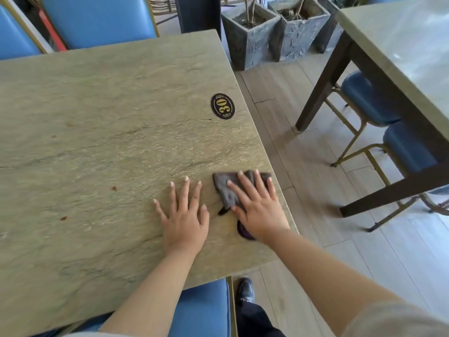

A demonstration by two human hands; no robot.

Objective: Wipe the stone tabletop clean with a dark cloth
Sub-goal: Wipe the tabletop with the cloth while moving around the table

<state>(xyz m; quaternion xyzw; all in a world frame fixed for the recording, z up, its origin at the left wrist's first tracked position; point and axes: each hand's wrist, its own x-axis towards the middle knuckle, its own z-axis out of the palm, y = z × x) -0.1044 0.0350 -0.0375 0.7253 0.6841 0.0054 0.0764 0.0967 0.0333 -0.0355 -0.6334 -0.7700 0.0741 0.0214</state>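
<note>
The greenish stone tabletop (pixel 97 132) fills the left of the head view. A dark grey cloth (pixel 226 188) lies flat near its right edge. My right hand (pixel 257 205) presses down on the cloth with fingers spread; part of the cloth shows beyond the fingertips and a dark bit pokes out under the wrist. My left hand (pixel 184 220) rests flat on the bare stone just left of the cloth, fingers apart, holding nothing. Small brown spots (pixel 114 189) mark the stone to the left.
An oval black "30" plaque (pixel 222 106) sits near the right edge. Blue chairs stand behind (pixel 97 18) and under the near edge (pixel 201 310). My shoe (pixel 246 289) is on the wood floor. Stone planters (pixel 250 32) and a second table (pixel 398 45) stand to the right.
</note>
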